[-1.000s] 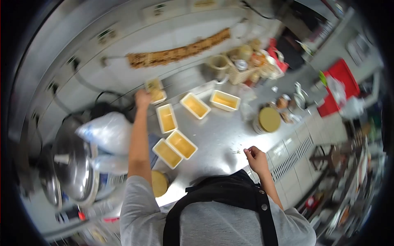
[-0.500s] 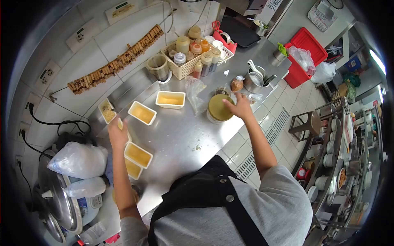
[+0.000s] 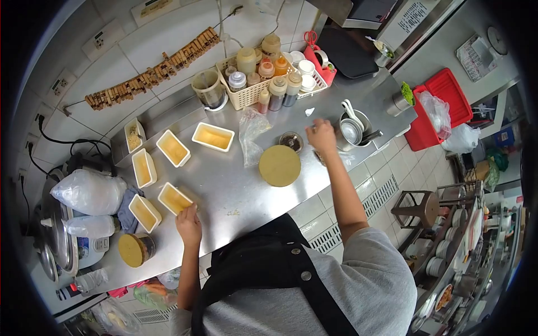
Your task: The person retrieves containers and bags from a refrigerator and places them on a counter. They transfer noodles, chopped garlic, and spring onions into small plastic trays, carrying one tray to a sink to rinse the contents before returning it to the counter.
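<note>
The bench (image 3: 246, 190) is brushed steel with a dull sheen. By the left hand (image 3: 189, 224), the rectangular tub (image 3: 175, 199) looks like smooth white plastic. The round lid (image 3: 279, 166) near the right hand (image 3: 321, 136) is matt tan. The basket (image 3: 246, 96) is cream plastic lattice; the wall tiles (image 3: 168, 28) are glossy white.

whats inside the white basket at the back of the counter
The white basket holds upright squeeze bottles and jars: a cream-capped bottle, a grey-lidded jar, white lids. Their lower halves and the basket floor are hidden.
</note>
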Demonstrator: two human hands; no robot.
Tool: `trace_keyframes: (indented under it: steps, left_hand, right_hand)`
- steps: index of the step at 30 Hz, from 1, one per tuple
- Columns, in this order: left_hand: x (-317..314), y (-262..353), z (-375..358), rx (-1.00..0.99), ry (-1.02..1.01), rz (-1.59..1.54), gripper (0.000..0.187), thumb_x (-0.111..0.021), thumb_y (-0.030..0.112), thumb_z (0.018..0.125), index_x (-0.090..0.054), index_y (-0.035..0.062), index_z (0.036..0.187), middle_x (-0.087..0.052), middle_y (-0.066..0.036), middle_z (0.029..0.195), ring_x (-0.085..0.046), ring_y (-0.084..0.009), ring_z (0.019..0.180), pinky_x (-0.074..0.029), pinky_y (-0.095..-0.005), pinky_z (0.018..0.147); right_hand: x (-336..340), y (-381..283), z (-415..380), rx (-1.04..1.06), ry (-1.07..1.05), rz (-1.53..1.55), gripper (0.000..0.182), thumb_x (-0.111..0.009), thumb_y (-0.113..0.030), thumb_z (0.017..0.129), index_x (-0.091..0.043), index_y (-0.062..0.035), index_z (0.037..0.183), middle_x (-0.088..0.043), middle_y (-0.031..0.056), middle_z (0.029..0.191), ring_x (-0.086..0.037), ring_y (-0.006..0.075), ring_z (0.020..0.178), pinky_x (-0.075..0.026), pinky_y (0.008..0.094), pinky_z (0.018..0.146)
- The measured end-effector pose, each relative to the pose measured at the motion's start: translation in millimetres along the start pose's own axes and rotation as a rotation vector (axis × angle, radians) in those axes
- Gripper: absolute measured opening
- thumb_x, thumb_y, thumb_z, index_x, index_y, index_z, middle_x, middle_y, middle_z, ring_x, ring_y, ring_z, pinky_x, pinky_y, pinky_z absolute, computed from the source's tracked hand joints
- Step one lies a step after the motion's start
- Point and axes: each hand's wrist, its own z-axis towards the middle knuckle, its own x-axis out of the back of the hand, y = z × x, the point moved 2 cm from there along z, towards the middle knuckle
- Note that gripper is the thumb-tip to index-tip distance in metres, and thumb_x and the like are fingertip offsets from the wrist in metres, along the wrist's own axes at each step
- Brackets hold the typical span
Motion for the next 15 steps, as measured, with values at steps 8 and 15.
trace_keyframes:
  steps: [8,15]
  left_hand:
    - [9,73,45,-0.006,0.088,-0.165,0.042,-0.066,0.004,0.07,-0.059,0.0064,0.112,-0.055,-0.017,0.11,-0.049,-0.0342,0.105,-0.041,-0.0408,0.09]
    - [9,162,62,-0.529,-0.186,-0.291,0.058,-0.068,0.034,0.074,-0.051,0.0145,0.126,-0.043,-0.016,0.13,-0.038,-0.0396,0.117,-0.031,-0.0502,0.098]
  right_hand:
    - [6,9,-29,0.082,-0.018,0.17,0.041,-0.065,-0.028,0.077,-0.056,-0.0009,0.106,-0.055,0.0233,0.104,-0.055,0.0386,0.098,-0.045,0.0434,0.084]
    - [85,64,-128,-0.134,0.17,0.352,0.038,-0.066,-0.021,0.078,-0.055,-0.0032,0.109,-0.054,0.0188,0.106,-0.058,0.0322,0.09,-0.048,0.039,0.078]
